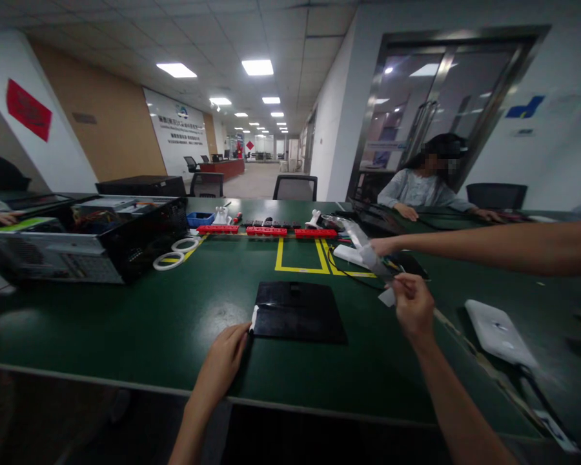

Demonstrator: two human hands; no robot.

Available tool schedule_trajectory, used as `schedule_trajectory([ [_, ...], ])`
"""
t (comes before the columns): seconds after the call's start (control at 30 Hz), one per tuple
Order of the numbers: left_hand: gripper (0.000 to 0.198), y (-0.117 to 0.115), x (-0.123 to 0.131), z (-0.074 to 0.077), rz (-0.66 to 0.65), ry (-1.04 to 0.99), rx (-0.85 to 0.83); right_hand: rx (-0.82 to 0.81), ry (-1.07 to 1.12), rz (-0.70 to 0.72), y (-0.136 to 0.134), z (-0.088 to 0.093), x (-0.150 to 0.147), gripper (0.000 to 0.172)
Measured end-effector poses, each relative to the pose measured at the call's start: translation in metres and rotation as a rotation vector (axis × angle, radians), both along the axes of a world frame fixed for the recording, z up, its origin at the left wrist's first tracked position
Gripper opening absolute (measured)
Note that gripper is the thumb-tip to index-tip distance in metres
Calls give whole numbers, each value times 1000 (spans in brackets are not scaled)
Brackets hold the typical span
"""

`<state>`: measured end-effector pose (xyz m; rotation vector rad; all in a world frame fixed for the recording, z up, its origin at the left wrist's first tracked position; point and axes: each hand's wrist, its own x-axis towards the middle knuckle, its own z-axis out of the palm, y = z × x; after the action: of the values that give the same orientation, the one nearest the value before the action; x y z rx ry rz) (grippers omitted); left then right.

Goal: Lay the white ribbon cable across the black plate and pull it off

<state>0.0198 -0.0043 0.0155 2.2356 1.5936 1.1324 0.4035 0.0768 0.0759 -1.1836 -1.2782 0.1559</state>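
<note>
A black flat panel [303, 313] lies on the green table in front of me, a small raised block near its far edge. My left hand [226, 356] pinches the panel's near left corner, where a white strip [254, 318] runs along the edge. Off to the right, my right hand [413, 303] is closed on a clear plastic bag [368, 255] with small coloured bits inside. Another person's hand [385, 246] reaches in from the right and touches the same bag. A small white flap [388, 297] hangs beside my right fingers.
An opened computer case [140, 242] stands at left, near two white rings [169, 260]. Red trays [266, 230] and a blue bin [200, 219] line the back, behind yellow tape outlines [300, 270]. A white power bank [499, 330] lies at right. Another person [426, 184] sits across the table.
</note>
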Motion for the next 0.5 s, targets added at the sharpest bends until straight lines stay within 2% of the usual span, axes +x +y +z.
schedule_trajectory([
  [0.13, 30, 0, -1, 0, -13, 6, -14, -174, 39, 278, -3, -3, -15, 28],
  [0.33, 30, 1, -3, -3, -13, 4, -9, -405, -32, 655, -12, -1, -36, 34],
  [0.5, 30, 2, -4, -5, -13, 13, -6, -598, -34, 882, -14, -4, -44, 34],
])
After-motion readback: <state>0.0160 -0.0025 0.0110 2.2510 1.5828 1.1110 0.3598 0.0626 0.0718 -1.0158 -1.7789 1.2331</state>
